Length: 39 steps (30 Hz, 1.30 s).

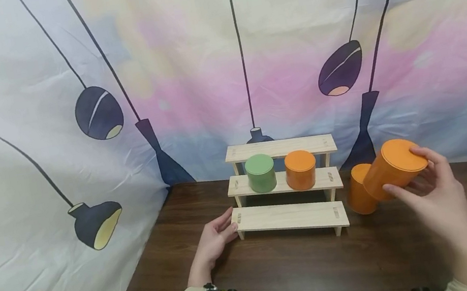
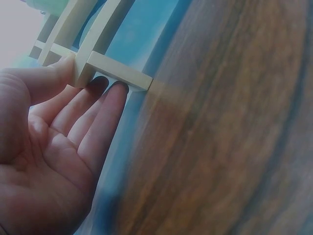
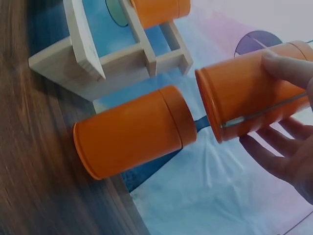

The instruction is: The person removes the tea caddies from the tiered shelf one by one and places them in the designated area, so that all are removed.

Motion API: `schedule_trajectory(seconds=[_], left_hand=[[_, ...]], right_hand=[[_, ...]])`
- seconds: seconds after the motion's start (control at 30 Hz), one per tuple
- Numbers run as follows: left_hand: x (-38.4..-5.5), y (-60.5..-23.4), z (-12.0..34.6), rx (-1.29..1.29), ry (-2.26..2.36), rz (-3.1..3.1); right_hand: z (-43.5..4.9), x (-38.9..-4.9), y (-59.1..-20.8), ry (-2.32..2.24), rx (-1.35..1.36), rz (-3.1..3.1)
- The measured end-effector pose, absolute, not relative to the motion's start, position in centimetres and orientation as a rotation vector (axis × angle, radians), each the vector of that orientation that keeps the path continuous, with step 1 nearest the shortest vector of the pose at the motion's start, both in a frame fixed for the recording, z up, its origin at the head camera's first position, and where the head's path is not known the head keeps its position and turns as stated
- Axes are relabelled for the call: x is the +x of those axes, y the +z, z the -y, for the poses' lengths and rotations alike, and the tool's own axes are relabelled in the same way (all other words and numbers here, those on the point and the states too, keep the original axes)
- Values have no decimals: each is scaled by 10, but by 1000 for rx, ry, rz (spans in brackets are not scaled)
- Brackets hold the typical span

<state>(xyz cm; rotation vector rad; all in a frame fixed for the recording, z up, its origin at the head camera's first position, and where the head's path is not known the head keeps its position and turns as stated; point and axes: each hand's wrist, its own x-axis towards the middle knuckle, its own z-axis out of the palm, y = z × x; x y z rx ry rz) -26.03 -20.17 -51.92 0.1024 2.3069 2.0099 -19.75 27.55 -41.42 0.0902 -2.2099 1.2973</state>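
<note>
My right hand (image 1: 443, 195) holds an orange lidded canister (image 1: 392, 168) in the air, tilted, with thumb and fingers around its side. A second orange canister (image 3: 134, 132) stands upright on the table just beside the right end of a three-step wooden shelf (image 1: 289, 216); the raised canister partly covers it in the head view. At the shelf's left end my left hand (image 1: 214, 241) pinches the lowest step, thumb above and fingers beneath, as the left wrist view shows. On the middle step sit a short green tin (image 1: 261, 174) and a short orange tin (image 1: 300, 170).
The shelf rests on a dark wood-grain table (image 1: 293, 279). A fabric backdrop (image 1: 191, 60) printed with hanging lamps rises behind and along the left side of the table, close to the shelf's back.
</note>
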Motion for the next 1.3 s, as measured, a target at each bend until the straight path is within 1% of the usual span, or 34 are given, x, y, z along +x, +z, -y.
schedule_trajectory(seconds=[0.23, 0.63, 0.9, 1.3], left_hand=[[-260, -518, 201, 98, 1994, -2309], [-261, -518, 202, 108, 1997, -2318], [-262, -519, 202, 103, 2002, -2319], [-260, -519, 201, 93, 2005, -2324]], right_hand=[[-283, -199, -418, 1258, -41, 2221], [-302, -207, -423, 1312, -357, 2197], [-307, -213, -432, 1296, -395, 2246], [-309, -222, -459, 1260, -378, 2329]])
